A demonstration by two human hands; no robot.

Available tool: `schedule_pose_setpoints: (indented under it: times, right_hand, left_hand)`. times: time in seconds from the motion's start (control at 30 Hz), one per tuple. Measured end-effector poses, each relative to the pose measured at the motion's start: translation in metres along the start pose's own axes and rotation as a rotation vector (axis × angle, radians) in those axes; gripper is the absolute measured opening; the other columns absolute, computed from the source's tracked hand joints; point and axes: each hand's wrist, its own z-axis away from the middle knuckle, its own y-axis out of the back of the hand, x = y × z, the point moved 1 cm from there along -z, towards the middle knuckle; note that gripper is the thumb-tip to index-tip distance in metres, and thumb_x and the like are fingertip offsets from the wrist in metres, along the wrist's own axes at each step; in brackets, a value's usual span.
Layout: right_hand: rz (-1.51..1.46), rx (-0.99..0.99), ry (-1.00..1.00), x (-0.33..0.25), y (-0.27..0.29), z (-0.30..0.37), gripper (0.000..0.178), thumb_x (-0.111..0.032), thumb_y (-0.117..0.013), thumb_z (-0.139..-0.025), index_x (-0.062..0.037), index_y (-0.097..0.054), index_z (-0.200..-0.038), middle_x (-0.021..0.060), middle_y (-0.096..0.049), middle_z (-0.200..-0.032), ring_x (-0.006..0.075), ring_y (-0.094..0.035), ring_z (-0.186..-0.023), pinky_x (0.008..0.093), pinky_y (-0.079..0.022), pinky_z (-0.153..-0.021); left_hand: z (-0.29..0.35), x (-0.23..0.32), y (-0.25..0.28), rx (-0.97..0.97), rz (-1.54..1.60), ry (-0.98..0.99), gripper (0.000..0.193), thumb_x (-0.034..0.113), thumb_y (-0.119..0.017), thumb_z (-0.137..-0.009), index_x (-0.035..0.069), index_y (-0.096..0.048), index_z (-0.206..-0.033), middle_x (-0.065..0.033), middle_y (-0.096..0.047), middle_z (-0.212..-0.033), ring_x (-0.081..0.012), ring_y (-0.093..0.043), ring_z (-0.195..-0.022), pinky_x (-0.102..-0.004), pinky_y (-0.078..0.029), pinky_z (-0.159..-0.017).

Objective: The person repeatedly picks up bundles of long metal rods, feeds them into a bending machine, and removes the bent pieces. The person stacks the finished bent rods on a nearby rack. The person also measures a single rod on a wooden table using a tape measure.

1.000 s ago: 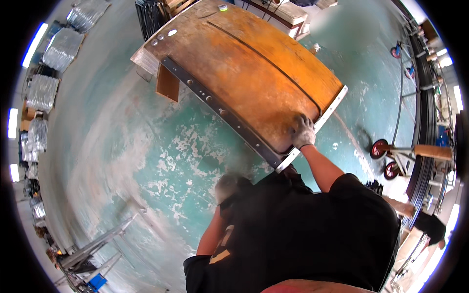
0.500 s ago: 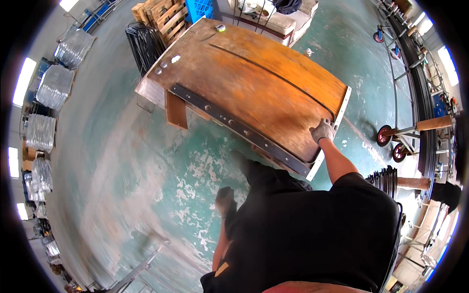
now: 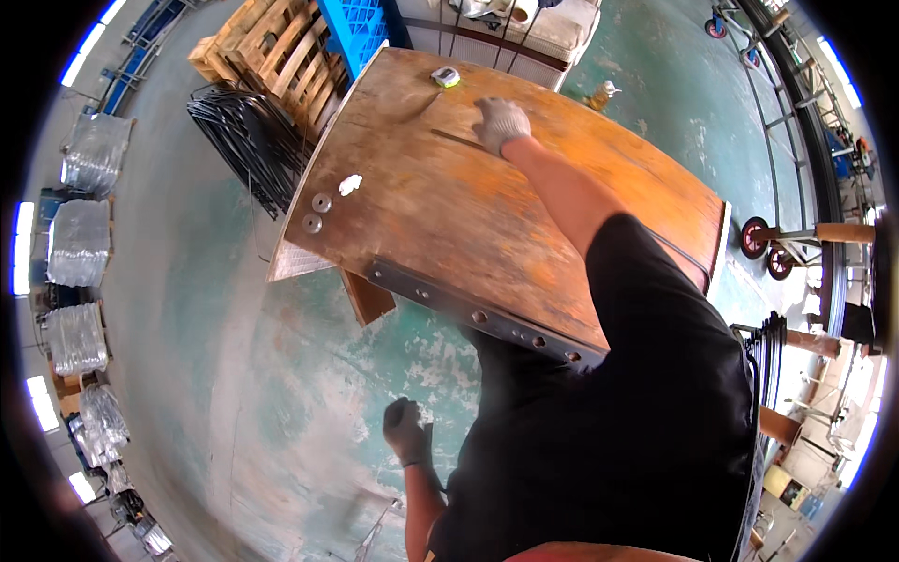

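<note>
My right hand [image 3: 503, 124], in a pale work glove, reaches across a worn wooden tabletop [image 3: 412, 197] with its fingers apart and nothing seen in them. Just beyond its fingertips lies a tape measure [image 3: 446, 77] with a green-yellow edge. A thin dark strip [image 3: 457, 140] runs along the top and passes under my right forearm. My left hand [image 3: 405, 431], also gloved, hangs low over the floor with curled fingers. Something dark shows beside its wrist, but I cannot make out what it holds. A dark metal bar with holes [image 3: 449, 307] lies along the table's near edge.
Two round metal discs [image 3: 317, 213] and a white scrap [image 3: 350, 184] lie at the table's left end. Beyond stand wooden pallets [image 3: 272, 61], a blue plastic pallet [image 3: 361, 33] and a bundle of black strips [image 3: 245, 140]. A wheeled rack [image 3: 773, 245] is at right.
My right hand has moved from the table's right end to the far left, near the tape measure. I have come closer to the table's left part. My left hand stays low, fingers curled.
</note>
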Motion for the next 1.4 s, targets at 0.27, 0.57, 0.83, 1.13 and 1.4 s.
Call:
schedule_pose_setpoints:
  times: [0.27, 0.57, 0.83, 1.13, 1.4]
  right_hand:
    - [0.308, -0.049, 0.026, -0.023, -0.054, -0.214, 0.054, -0.025, -0.071, -0.089, -0.0142, -0.064, -0.141, 0.0129, -0.063, -0.146, 0.0373, -0.061, -0.131, 0.0464, -0.054, -0.102]
    - [0.178, -0.320, 0.020, -0.037, -0.050, -0.177, 0.048, -0.033, -0.075, -0.089, -0.0128, -0.072, -0.132, 0.0097, -0.079, -0.115, 0.0318, -0.074, -0.107, 0.0422, -0.059, -0.094]
    - [-0.753, -0.573, -0.141, -0.139, -0.031, 0.039, 0.038, -0.023, -0.082, -0.089, -0.0067, -0.069, -0.122, 0.0051, -0.072, -0.091, 0.0130, -0.071, -0.082, 0.0307, -0.059, -0.071]
    - [-1.109, -0.720, -0.245, -0.192, -0.060, 0.190, 0.040, -0.027, -0.075, -0.093, 0.0003, -0.070, -0.121, 0.0112, -0.072, -0.102, 0.0152, -0.068, -0.091, 0.0348, -0.057, -0.080]
    - [-0.958, -0.719, -0.026, -0.204, -0.054, 0.202, 0.036, -0.028, -0.074, -0.096, -0.0002, -0.072, -0.117, 0.0088, -0.075, -0.100, 0.0173, -0.072, -0.090, 0.0366, -0.059, -0.079]
  left_hand:
    - [-0.109, 0.122, -0.027, 0.040, -0.035, -0.172, 0.023, 0.001, -0.065, -0.097, -0.005, -0.066, -0.119, -0.0091, -0.069, -0.107, -0.0168, -0.064, -0.096, -0.0310, -0.053, -0.087]
    - [-0.156, 0.164, -0.080, -0.232, -0.416, -0.498, 0.020, 0.005, -0.067, -0.098, -0.003, -0.067, -0.117, -0.0101, -0.070, -0.111, -0.0167, -0.065, -0.095, -0.0301, -0.054, -0.087]
    - [-0.139, 0.277, -0.174, -0.496, -0.755, -0.936, 0.052, 0.003, -0.074, -0.089, -0.002, -0.056, -0.137, -0.0211, -0.062, -0.134, -0.0418, -0.062, -0.120, -0.0469, -0.051, -0.102]
    - [-0.129, 0.248, -0.166, -0.718, -0.833, -0.713, 0.069, 0.008, -0.071, -0.078, 0.006, -0.053, -0.144, -0.0229, -0.062, -0.136, -0.0432, -0.061, -0.124, -0.0487, -0.052, -0.099]
    - [-0.126, 0.231, -0.139, -0.688, -0.757, -0.482, 0.059, 0.014, -0.077, -0.080, 0.009, -0.061, -0.137, -0.0145, -0.075, -0.119, -0.0327, -0.074, -0.108, -0.0419, -0.058, -0.091]
